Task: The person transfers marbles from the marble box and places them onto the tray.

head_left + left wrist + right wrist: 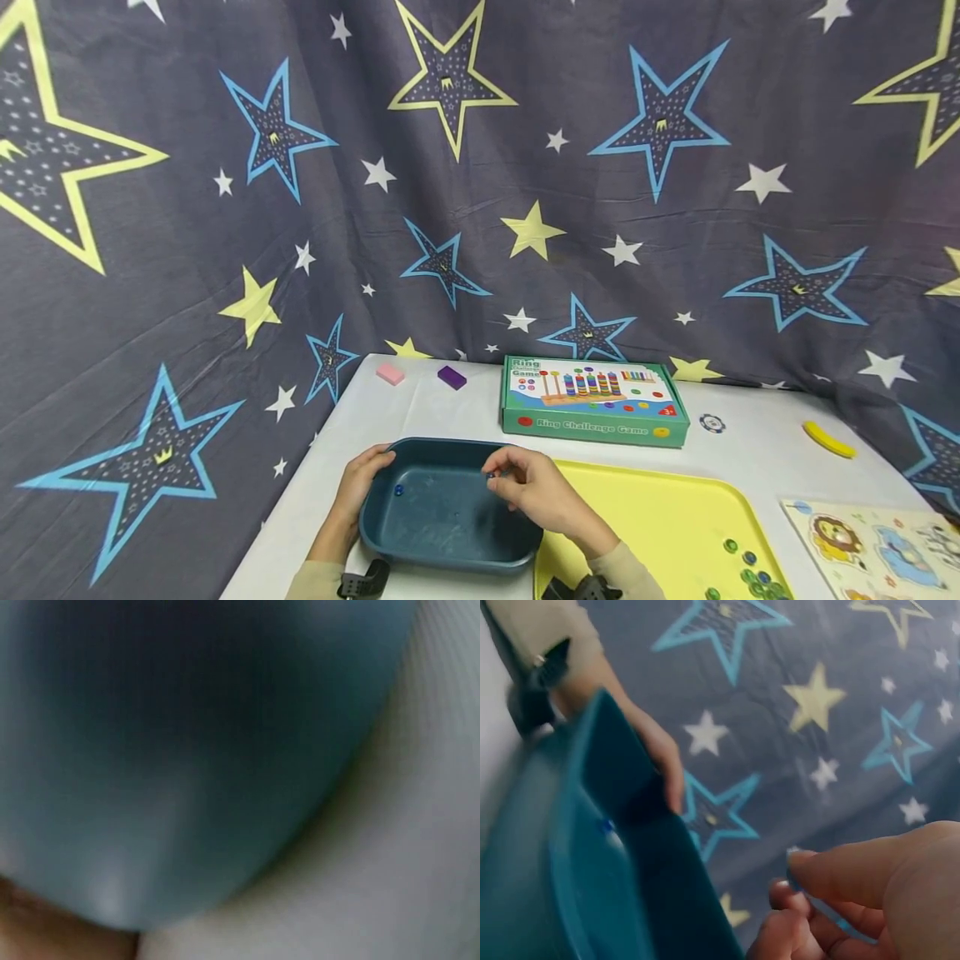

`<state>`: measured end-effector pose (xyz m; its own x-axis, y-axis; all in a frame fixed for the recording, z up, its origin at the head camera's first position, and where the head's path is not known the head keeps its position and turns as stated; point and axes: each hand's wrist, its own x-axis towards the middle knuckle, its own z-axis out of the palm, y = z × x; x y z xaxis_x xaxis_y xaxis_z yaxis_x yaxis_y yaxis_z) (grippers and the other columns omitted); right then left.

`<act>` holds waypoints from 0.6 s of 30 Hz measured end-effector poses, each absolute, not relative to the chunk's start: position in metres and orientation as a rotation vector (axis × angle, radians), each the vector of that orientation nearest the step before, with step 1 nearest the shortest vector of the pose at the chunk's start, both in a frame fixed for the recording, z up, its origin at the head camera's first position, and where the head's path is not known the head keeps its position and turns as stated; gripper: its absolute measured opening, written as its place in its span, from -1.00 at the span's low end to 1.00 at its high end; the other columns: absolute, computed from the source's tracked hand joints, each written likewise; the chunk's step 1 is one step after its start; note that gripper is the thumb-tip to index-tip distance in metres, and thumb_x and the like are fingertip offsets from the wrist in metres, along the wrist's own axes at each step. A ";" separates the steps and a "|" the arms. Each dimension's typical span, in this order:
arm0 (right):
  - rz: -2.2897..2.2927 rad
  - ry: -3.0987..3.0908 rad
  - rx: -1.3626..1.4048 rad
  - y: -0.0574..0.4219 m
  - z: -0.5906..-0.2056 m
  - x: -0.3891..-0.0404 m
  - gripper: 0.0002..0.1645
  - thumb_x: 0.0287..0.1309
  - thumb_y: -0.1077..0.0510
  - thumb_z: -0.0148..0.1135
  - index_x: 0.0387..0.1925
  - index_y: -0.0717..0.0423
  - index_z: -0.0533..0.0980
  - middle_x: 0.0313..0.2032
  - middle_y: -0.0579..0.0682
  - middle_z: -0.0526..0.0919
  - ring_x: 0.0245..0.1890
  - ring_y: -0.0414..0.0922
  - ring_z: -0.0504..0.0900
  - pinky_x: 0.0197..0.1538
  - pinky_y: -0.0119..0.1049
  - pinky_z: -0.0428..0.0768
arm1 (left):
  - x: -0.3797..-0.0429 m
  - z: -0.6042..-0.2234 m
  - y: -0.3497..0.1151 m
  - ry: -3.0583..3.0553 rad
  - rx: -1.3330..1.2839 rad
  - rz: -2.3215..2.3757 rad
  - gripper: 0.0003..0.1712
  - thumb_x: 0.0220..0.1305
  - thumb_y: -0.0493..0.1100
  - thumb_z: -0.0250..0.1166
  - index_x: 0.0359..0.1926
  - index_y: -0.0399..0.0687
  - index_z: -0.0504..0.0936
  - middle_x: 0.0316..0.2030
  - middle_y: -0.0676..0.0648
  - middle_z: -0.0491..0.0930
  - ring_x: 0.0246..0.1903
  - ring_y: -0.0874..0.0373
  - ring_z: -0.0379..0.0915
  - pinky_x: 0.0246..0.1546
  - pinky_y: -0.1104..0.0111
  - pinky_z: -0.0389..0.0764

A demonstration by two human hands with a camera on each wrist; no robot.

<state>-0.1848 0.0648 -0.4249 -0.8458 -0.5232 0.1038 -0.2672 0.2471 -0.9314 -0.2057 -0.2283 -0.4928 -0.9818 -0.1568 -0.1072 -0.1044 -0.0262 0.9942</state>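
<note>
My left hand (351, 492) grips the left rim of a dark teal plastic tub (442, 563), thumb over the edge. The tub's blurred outer side (202, 825) fills most of the left wrist view. One blue marble (399, 490) lies on its floor near the left end. Over the right end of the tub, my right hand (546, 492) pinches a small blue marble (491, 475) between thumb and fingertips. In the right wrist view the fingers mostly cover the pinched marble (791, 871), while the other one (607, 826) shows inside the tub.
A yellow tray (637, 508) at the right bears several green and blue marbles (761, 583). Behind stand a green ring game box (592, 429), a purple block (452, 377) and a pink block (390, 373). Further right are a poker chip (712, 423), a yellow curved piece (828, 439) and an animal puzzle board (870, 542).
</note>
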 end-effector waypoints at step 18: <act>-1.573 2.535 -0.359 0.133 -0.448 -0.215 -0.78 0.10 0.18 0.19 -0.19 0.17 0.55 -0.31 0.00 0.59 -0.46 -0.11 0.47 -0.46 -0.24 0.49 | -0.209 -0.501 -0.230 -2.152 0.264 -2.173 -0.63 0.14 -0.07 0.19 -0.12 -0.25 0.57 -0.22 -0.15 0.58 -0.23 0.06 0.46 -0.22 0.32 0.46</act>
